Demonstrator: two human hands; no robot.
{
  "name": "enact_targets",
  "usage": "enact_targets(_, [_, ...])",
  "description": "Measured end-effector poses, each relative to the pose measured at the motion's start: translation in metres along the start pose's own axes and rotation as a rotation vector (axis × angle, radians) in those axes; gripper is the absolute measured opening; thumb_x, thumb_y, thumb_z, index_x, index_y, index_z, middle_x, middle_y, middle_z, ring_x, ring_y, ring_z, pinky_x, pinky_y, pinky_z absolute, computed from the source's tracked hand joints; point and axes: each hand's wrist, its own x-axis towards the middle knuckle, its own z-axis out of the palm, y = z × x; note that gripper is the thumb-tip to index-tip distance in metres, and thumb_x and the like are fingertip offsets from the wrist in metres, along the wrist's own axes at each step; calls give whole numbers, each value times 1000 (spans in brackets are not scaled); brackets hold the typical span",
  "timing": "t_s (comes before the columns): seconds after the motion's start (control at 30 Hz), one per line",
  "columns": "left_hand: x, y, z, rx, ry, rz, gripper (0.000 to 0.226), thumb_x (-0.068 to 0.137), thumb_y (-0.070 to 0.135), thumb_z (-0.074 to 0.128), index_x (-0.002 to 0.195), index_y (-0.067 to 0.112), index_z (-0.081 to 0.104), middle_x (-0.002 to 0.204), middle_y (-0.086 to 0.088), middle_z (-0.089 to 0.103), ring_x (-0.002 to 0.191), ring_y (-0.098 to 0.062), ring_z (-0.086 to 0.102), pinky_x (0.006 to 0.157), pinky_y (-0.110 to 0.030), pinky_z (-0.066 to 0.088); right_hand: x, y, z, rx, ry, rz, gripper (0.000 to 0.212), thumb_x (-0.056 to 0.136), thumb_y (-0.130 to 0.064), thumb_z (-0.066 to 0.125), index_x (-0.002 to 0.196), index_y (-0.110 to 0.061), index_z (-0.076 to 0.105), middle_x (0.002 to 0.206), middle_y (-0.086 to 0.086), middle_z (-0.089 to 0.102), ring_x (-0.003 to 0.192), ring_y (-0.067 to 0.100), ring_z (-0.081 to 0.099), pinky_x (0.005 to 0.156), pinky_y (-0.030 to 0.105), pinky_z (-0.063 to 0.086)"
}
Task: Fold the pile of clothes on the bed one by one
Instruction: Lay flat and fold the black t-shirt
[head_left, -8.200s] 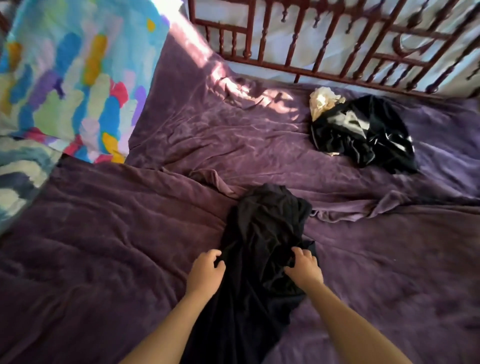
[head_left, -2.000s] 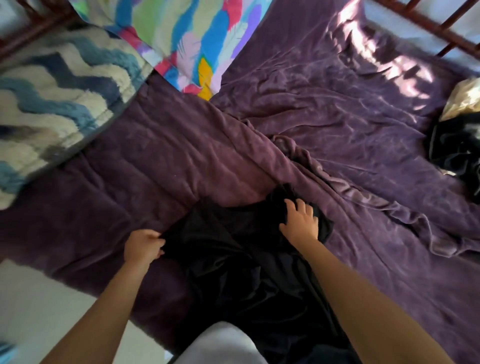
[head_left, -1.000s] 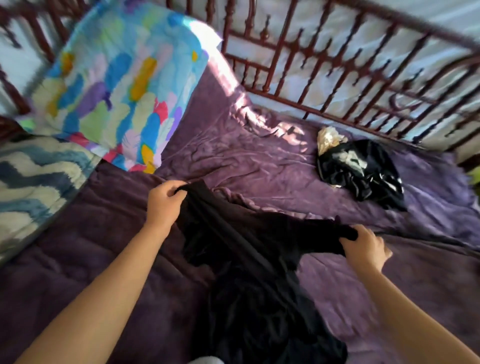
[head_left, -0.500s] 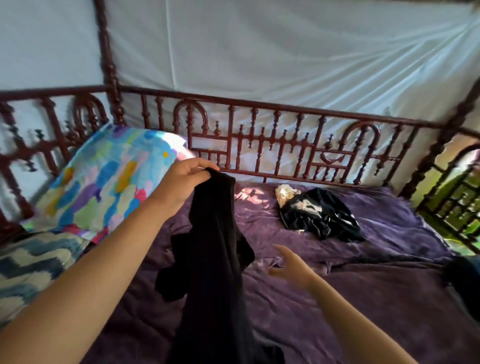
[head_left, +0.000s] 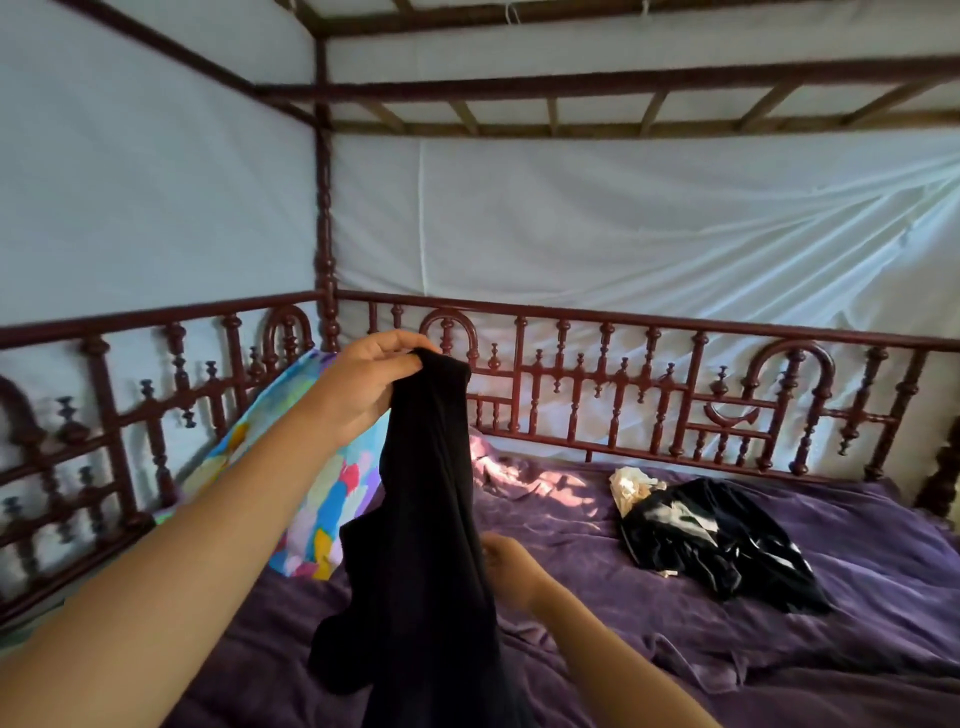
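Note:
My left hand is raised and pinches the top edge of a black garment, which hangs down long and loose over the bed. Lower down, my right hand sits against the right edge of the hanging cloth. Its fingertips are hidden behind the fabric, so its grip is unclear. The pile of clothes, shiny black with a cream piece at its far left, lies crumpled on the purple blanket at the back right.
A colourful feather-print pillow leans against the dark red wooden railing at the back left. White cloth covers the walls behind the frame. Wrinkled purple blanket spreads between me and the pile.
My left hand has lifted the black garment higher, and my view has tilted up. My right hand, open in the air before, has moved left to the cloth's edge.

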Motion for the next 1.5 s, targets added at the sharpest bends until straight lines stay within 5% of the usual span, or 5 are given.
enact_targets(0.23, [1,15,-20,24,20,20,50,91,-11,38,69,18,73,68,2,71,67,-7,68,61,-17,54,-4,-10,-18,112,74,14,35,83,12,55,65,-18,52,64,-2,53,55,-1,50,54,11,40])
enact_targets(0.53, [16,32,-38,164,102,87,53,89,-11,44,66,25,75,62,7,70,58,-2,65,59,-12,52,-34,-12,-124,276,455,28,11,79,2,68,77,-8,64,73,4,68,68,15,65,60,19,50])
enact_targets(0.9, [35,91,-24,397,281,280,26,88,-5,55,105,13,64,78,5,63,54,10,59,60,-2,47,-88,-133,-243,380,1011,-279,22,79,4,66,96,-9,66,73,-5,62,59,4,59,53,11,49])
enact_targets(1.03, [37,108,-16,369,281,313,24,88,-4,55,102,14,64,79,5,63,55,8,61,56,-3,45,-101,-159,-261,398,1084,-327,16,80,2,66,83,-14,66,72,-3,64,66,10,61,71,27,52])
enact_targets(1.5, [28,159,12,272,398,466,21,92,2,51,97,19,63,82,8,63,78,-5,60,73,-18,48,-153,-199,-281,492,1118,-490,23,81,-2,66,76,-24,65,74,-6,66,66,3,64,61,15,51])
